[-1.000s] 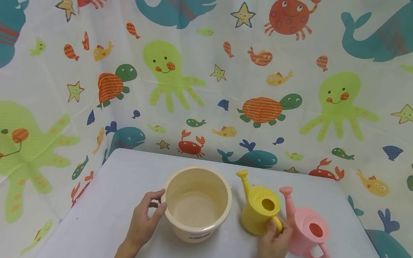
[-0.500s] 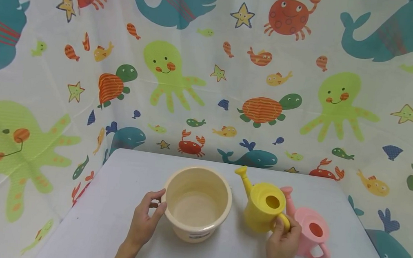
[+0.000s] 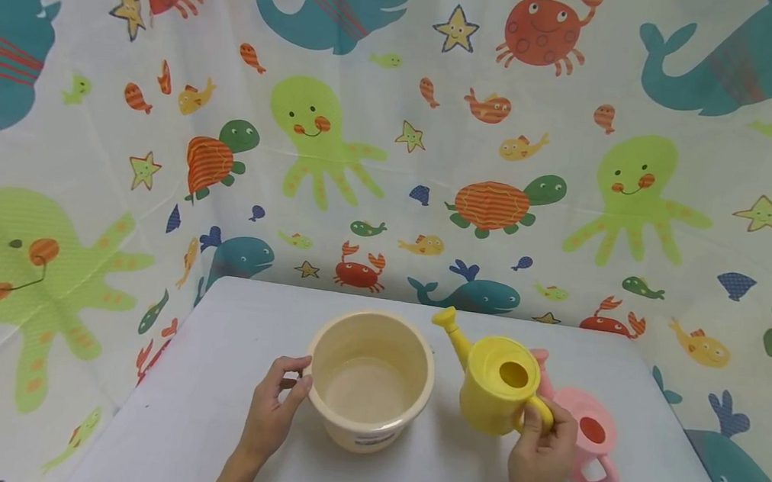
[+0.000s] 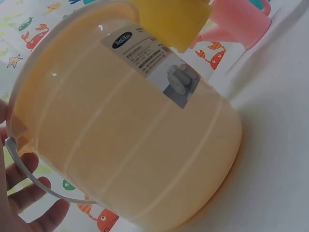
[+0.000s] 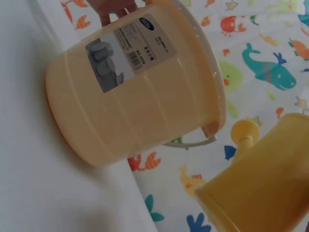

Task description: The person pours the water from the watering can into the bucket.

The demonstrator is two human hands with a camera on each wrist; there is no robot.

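A cream plastic bucket [image 3: 366,427] stands upright on the white table, its front label showing in both wrist views. My left hand [image 3: 271,411] holds the bucket's rim at its left side with thumb and index finger; the other fingers lie near the thin bail handle [image 4: 36,181]. To the right of the bucket, my right hand [image 3: 542,457] grips a yellow watering can [image 3: 491,396] by its handle. The can is raised, its base tipped up from the table, and its spout [image 3: 455,337] points up and left toward the bucket. Its underside partly shows in the right wrist view.
A pink watering can [image 3: 581,403] stands just right of the yellow one, partly hidden by it and my right hand. Behind the white table [image 3: 210,363] hangs a curtain [image 3: 390,195] printed with sea animals, which also runs along both sides.
My right hand has lifted the yellow watering can and moved it slightly right, so it now overlaps the pink can in the head view. The left hand and bucket have stayed put.
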